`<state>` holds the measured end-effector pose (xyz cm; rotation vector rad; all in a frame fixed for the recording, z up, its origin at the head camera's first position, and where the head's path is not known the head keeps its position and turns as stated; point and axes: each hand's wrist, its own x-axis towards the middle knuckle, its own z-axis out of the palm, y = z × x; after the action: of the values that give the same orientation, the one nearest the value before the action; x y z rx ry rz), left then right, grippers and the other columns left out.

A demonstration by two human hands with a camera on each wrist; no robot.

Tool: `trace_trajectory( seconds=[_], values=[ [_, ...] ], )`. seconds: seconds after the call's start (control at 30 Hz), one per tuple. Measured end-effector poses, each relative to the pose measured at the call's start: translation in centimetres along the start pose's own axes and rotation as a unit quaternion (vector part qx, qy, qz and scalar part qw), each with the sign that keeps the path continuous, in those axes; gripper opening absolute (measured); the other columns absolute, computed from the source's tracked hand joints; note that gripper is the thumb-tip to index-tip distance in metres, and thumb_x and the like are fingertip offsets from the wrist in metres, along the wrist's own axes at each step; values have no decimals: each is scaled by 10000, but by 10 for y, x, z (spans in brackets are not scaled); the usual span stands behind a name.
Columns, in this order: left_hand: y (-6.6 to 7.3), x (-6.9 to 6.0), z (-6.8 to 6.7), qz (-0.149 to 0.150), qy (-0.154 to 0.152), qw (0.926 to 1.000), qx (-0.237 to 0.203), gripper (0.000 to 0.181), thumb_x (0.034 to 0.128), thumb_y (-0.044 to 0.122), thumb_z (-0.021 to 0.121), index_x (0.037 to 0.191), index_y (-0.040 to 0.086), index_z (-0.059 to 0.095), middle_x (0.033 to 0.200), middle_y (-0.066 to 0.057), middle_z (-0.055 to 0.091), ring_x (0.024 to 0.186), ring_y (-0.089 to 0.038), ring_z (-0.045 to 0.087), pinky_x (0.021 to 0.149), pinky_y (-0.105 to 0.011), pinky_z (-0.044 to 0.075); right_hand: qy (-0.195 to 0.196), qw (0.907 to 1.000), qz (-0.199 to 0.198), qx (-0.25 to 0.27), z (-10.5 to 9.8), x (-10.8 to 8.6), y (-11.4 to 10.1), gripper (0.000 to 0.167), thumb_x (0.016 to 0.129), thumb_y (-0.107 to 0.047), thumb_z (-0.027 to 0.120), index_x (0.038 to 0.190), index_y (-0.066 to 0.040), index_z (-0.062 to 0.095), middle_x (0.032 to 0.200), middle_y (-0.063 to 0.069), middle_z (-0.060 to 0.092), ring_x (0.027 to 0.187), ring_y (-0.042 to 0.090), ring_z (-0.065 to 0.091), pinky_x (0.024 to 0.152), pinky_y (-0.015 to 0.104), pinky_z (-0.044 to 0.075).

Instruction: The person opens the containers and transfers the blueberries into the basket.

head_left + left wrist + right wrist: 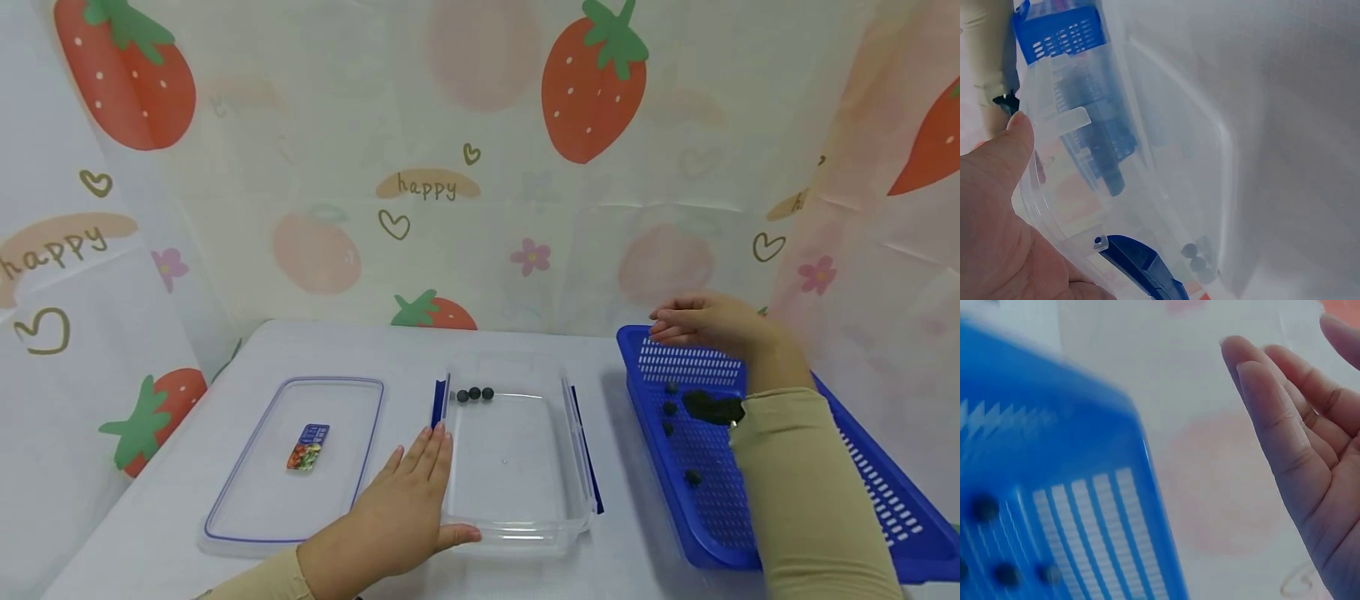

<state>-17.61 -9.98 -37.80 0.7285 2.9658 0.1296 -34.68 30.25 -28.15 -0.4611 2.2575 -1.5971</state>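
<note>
My left hand [401, 508] lies along the left side of a clear plastic container [525, 527], its fingers straight and the thumb at the front rim. In the left wrist view, the thumb [1019, 140] touches the container's rim. A short row of small dark balls [475, 393] sits in the container's far left corner. My right hand [708, 323] is raised over the far end of a blue basket [697, 533]. Nothing shows between its loosely bent fingers in the right wrist view. Several dark balls [693, 477] lie in the basket.
A clear lid [247, 508] with a blue seal and a colourful label [309, 447] lies on the white table, left of the container. Dark blue clips [588, 454] stick out at the container's sides. A dark shape [712, 407], unclear in kind, shows beside the right cuff.
</note>
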Motion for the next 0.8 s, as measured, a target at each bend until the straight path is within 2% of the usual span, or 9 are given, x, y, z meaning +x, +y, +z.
trace_trajectory(
  seconds=[0.17,0.3,0.63,0.8],
  values=[
    [-1,0,0,10,1,10000,3,1024,788,721,401,1433,-42,177,1500,-194,139,1386,-312,80,1058,-532,195,1,9996,-126,-247,27,24,-10,335,955,-173,488,1153,96,460,1057,201,600,935,215,635,880,357,467],
    [-1,0,0,20,20,10000,-14,1026,786,717,414,1433,-44,177,1499,-197,141,1385,-315,82,1057,-534,194,-43,9995,-185,-233,52,45,-16,313,954,-162,490,1137,91,482,1085,269,559,931,226,634,890,376,457],
    [-2,0,0,21,35,10000,9,1027,785,722,410,1437,-35,170,1502,-188,132,1387,-308,80,1059,-529,196,-338,9991,-246,42,115,91,-23,258,936,-135,522,1086,74,543,1022,230,596,1015,348,596,853,360,485],
    [-3,1,0,-7,-31,10000,-12,1047,768,752,379,1441,-23,170,1505,-181,130,1388,-302,79,1059,-529,192,-305,9994,-121,100,145,110,-21,224,908,-126,567,1033,59,579,974,214,620,1006,373,596,835,372,493]
  ],
)
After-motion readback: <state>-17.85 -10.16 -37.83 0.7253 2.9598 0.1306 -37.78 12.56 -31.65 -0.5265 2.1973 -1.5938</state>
